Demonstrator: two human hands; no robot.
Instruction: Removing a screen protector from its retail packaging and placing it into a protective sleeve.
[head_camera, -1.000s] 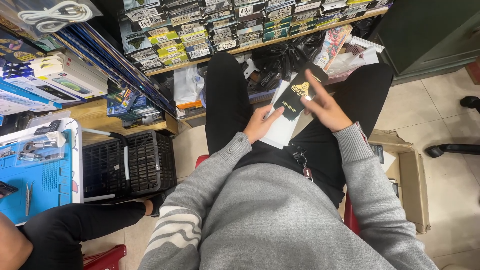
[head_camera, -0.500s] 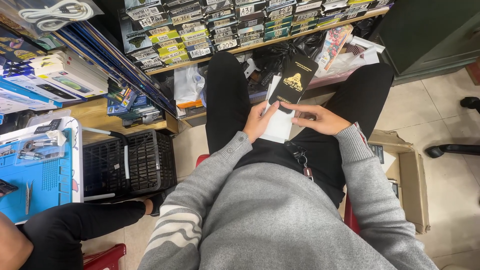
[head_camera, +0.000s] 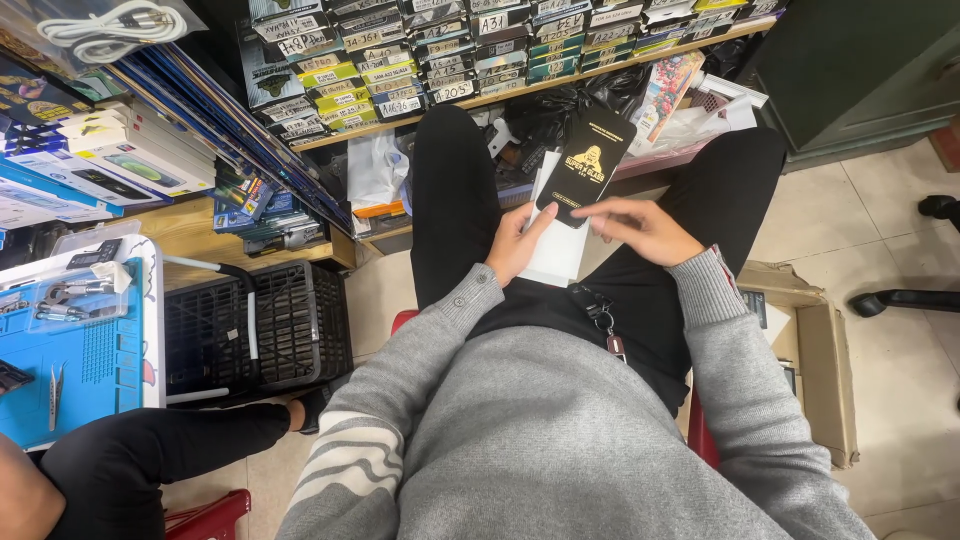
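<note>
While sitting on a red stool (head_camera: 404, 320) with both knees spread, the person is gripping a small stack of flat packets over the lap: the left hand (head_camera: 518, 243) is clasping a white rectangular cardboard sleeve (head_camera: 560, 258) by its near left edge, thumb lying on top, and a slim black card packet with gold print (head_camera: 586, 164) is leaning out past the far end of that sleeve, tilted toward the shelf edge. The right hand (head_camera: 642, 229) is hovering just beside the black packet's lower right corner, fingers loosely spread and reaching left; whether its fingertips are touching the packet or only close to it cannot be told, and it is clasping nothing. By the look of it, the step in hand is sorting or separating the black packet from the white sleeve beneath. A next move would likely call for a light pinch at the black packet's free corner while the left hand is steadying the sleeve, since thin cards slip easily. Beyond the knees, labelled flat boxes (head_camera: 400, 70) are lining the wooden shelf (head_camera: 640, 52); a torn brown cardboard box (head_camera: 825, 370) is lying on the tiled floor (head_camera: 900, 250) at the right.
</note>
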